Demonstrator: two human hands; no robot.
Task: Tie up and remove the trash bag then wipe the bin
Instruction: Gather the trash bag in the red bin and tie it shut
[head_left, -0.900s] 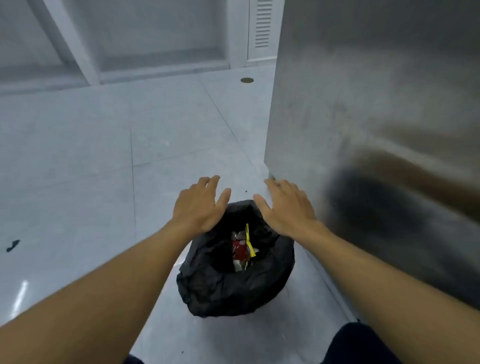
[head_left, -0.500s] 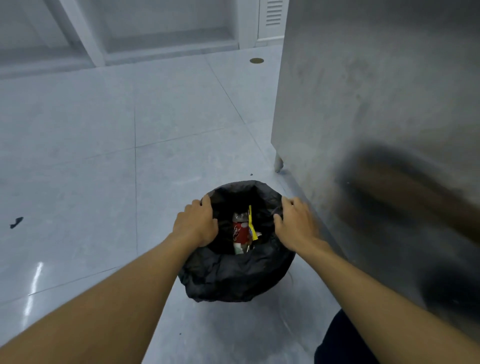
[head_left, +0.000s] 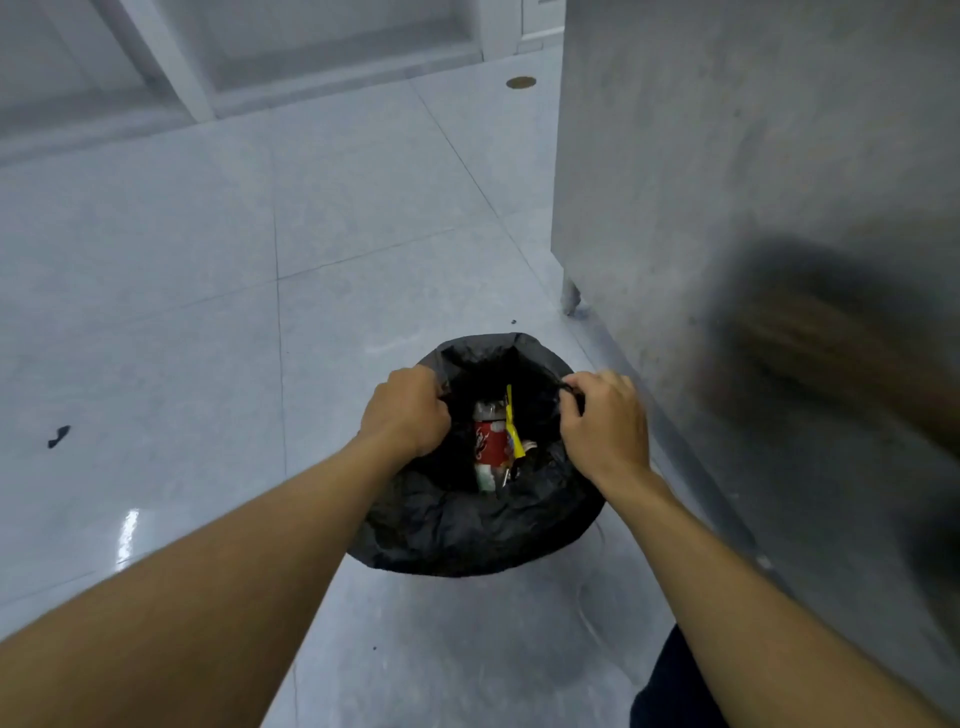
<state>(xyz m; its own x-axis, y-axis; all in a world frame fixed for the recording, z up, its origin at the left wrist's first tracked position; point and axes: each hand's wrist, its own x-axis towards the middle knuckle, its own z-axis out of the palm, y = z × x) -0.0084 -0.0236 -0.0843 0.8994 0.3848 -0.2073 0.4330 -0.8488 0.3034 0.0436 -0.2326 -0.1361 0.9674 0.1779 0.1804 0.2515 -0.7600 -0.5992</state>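
Observation:
A black trash bag (head_left: 467, 525) lines a small round bin on the tiled floor; the bag folds over the rim and hides the bin itself. Inside lie a red-labelled bottle (head_left: 489, 441) and a yellow wrapper (head_left: 511, 421). My left hand (head_left: 405, 410) is closed on the bag's left edge. My right hand (head_left: 602, 426) pinches the bag's right edge, pulled slightly inward off the rim.
A tall stainless-steel cabinet (head_left: 727, 182) stands close on the right, one leg (head_left: 570, 299) just behind the bin. A small dark scrap (head_left: 58, 435) lies on the floor far left. A round floor drain (head_left: 520, 82) sits at the back. Pale wall panels run along the far side.
Both hands came down from hovering open above the bin onto its rim, then closed on the bag's edges. The bag's sides are now gathered slightly inward.

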